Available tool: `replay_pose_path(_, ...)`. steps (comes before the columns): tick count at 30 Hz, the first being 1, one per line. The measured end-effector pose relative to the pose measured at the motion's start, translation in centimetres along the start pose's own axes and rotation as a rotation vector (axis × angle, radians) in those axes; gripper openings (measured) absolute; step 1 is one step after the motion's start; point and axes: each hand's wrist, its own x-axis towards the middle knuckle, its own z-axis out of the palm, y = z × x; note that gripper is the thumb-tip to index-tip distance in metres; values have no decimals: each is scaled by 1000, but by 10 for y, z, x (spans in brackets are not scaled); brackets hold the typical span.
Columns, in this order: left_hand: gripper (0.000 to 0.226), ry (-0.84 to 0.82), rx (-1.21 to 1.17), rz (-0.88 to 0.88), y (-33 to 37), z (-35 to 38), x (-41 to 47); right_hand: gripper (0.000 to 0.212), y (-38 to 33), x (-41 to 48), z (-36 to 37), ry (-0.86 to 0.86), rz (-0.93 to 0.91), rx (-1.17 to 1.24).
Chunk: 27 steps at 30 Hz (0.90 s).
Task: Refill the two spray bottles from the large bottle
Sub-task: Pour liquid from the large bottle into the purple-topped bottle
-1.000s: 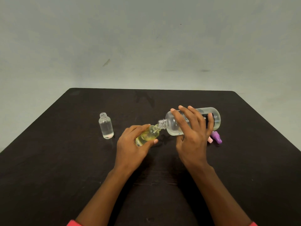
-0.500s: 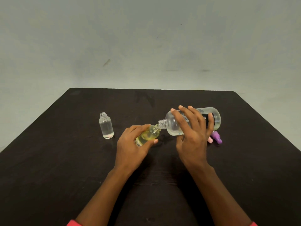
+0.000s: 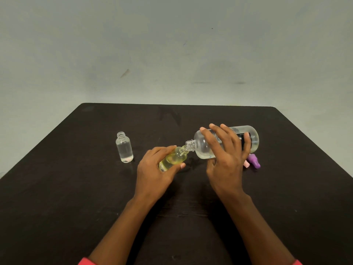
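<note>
The right hand (image 3: 227, 159) covers the middle of the large bottle (image 3: 252, 138) and most of its dark label, so the print cannot be read. The left hand (image 3: 154, 169) hides the base of the yellow-tinted spray bottle (image 3: 172, 159). A pink cap (image 3: 246, 164) peeps out from behind the right hand, mostly hidden, touching a purple cap (image 3: 255, 163) at the hand's 3 o'clock. Both forearms are cut off at the bottom edge, where slivers of pink sleeve (image 3: 84, 262) show. Whether liquid is flowing cannot be made out.

The right hand grips the large bottle from above, fingers spread and curled over the top, thumb below. The left hand wraps round the yellow-tinted spray bottle, thumb along its near side.

The large bottle sits just right of the centre of the dark table (image 3: 76, 188), held almost level. Its long axis runs from the base at 3 o'clock to the open mouth at 9 o'clock, dipping slightly. The yellow-tinted spray bottle leans with its neck toward 2 o'clock, its mouth meeting the large bottle's mouth.

A clear spray bottle (image 3: 124, 148) stands upright and uncapped at the left hand's 10 o'clock, apart from it.
</note>
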Motion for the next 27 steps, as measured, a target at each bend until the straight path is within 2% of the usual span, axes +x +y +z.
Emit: replay_pose_path(27, 48, 12, 6, 7, -1, 0, 0, 69, 1, 0, -1, 4, -8, -21)
